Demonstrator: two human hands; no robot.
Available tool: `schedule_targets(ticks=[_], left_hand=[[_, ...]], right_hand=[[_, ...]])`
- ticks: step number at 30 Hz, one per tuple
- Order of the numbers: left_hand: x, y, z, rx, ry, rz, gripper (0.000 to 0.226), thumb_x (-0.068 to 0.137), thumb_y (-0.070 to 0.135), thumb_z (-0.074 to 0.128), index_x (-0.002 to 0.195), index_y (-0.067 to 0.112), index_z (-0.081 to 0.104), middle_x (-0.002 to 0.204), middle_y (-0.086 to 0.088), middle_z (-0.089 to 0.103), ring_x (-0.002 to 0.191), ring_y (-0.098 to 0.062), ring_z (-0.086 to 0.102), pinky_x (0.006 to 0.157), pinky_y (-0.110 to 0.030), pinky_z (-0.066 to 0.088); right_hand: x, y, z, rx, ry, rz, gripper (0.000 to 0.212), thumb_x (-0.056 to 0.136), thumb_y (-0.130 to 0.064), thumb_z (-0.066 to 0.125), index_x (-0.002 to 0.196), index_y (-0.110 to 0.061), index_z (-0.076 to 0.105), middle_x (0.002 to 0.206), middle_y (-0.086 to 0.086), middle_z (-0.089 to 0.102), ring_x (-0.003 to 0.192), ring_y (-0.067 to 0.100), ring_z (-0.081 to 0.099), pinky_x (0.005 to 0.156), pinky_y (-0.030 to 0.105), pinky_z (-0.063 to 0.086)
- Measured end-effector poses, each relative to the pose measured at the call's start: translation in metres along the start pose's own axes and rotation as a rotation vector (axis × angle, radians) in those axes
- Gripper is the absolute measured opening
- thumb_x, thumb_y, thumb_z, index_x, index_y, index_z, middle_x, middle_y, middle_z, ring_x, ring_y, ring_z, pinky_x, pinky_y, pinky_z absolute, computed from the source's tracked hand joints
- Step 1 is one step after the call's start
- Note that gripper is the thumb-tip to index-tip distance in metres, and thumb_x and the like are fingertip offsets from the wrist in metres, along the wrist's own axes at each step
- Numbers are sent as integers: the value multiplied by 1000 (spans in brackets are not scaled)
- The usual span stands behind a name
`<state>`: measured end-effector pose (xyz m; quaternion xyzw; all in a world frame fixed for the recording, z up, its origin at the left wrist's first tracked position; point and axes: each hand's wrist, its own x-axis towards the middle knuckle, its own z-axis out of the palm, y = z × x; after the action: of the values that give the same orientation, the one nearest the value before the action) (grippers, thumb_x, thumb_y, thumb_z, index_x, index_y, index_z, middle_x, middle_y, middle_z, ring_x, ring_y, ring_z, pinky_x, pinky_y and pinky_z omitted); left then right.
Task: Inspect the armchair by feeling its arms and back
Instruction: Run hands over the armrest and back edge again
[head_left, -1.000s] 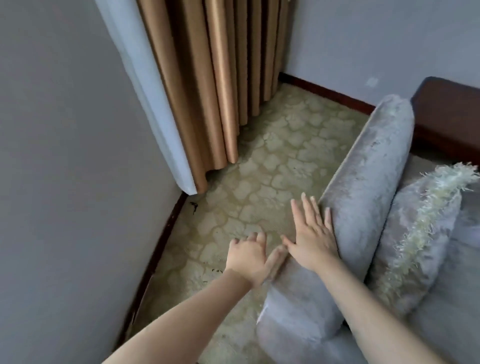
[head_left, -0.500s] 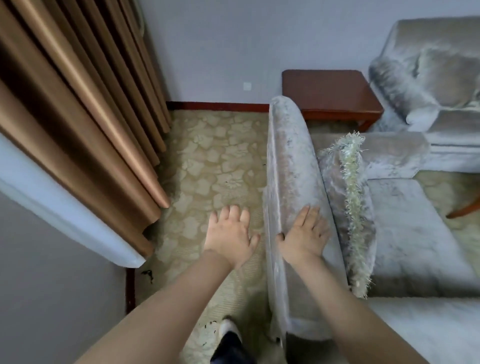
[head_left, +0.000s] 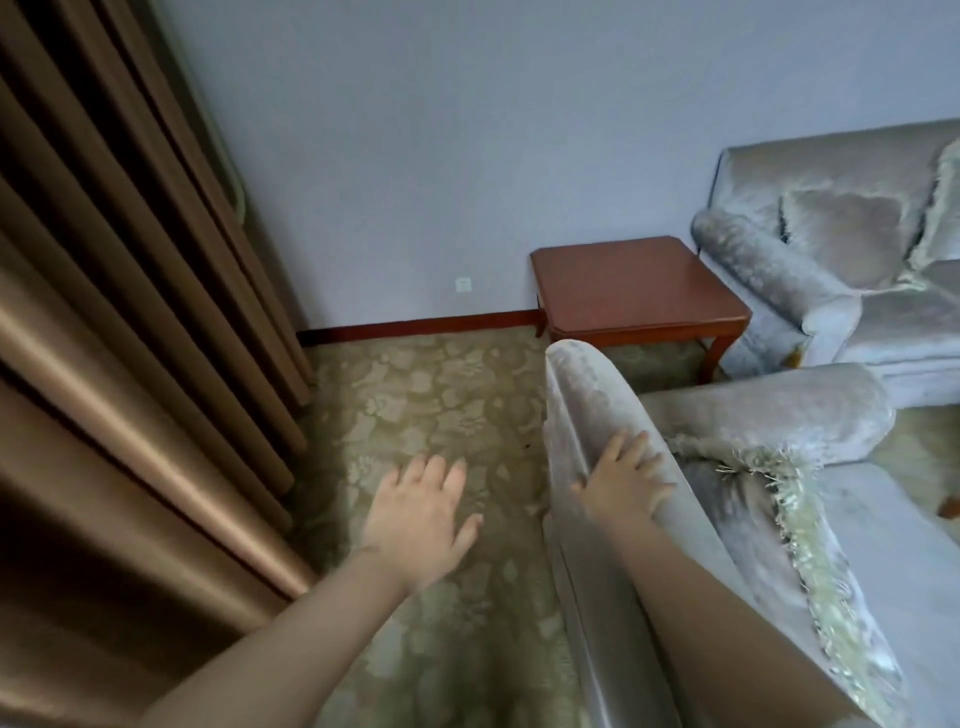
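Two hands apart: right hand (head_left: 621, 480) flat on armchair (head_left: 587, 410) back, left hand (head_left: 421, 512) spread, blurred, over carpet (head_left: 431, 395).

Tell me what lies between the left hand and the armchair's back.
Nothing but bare patterned carpet. In the head view the left hand hangs open, apart from the armchair's back, where the right hand rests.
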<state>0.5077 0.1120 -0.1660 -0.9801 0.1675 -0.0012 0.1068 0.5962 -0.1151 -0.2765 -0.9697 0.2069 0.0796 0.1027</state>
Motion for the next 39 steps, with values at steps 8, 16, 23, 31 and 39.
schedule_targets(ticks=[8, 16, 23, 31, 39], left_hand=[[125, -47, 14, -86, 18, 70, 67, 94, 55, 27, 148, 15, 21, 145, -7, 34, 138, -27, 24, 109, -42, 23], [271, -78, 42, -6, 131, 421, 65, 94, 54, 32, 147, 16, 25, 148, -5, 33, 140, -25, 24, 109, -41, 23], [423, -83, 45, -78, 112, 675, 56, 91, 55, 35, 133, 19, 40, 131, -1, 46, 125, -21, 39, 97, -35, 33], [499, -16, 75, 24, -120, 1309, 83, 86, 57, 47, 150, 18, 11, 156, -8, 12, 140, -28, 19, 108, -43, 24], [562, 37, 96, 285, -244, 1717, 97, 83, 44, 59, 150, 16, -5, 158, -14, -6, 143, -35, 8, 111, -50, 16]], right_hand=[[83, -78, -33, -80, 123, 52, 102, 76, -70, 50, 143, -12, 0, 151, 15, 14, 135, 38, 23, 103, 58, 27], [175, -111, -27, 3, 31, 221, 86, 87, -71, 26, 150, -17, 8, 156, 19, 11, 140, 44, 14, 106, 60, 22], [196, -101, 11, -102, 136, 335, 77, 86, -67, 20, 149, -22, 21, 146, 16, 35, 126, 39, 36, 97, 52, 30], [198, -109, 9, -47, 337, 371, 63, 87, -53, 37, 128, -12, 58, 120, 13, 63, 103, 37, 60, 84, 48, 49], [207, -107, 24, -60, 445, 415, 61, 90, -54, 37, 130, -14, 59, 130, 5, 59, 114, 27, 60, 97, 40, 35]])
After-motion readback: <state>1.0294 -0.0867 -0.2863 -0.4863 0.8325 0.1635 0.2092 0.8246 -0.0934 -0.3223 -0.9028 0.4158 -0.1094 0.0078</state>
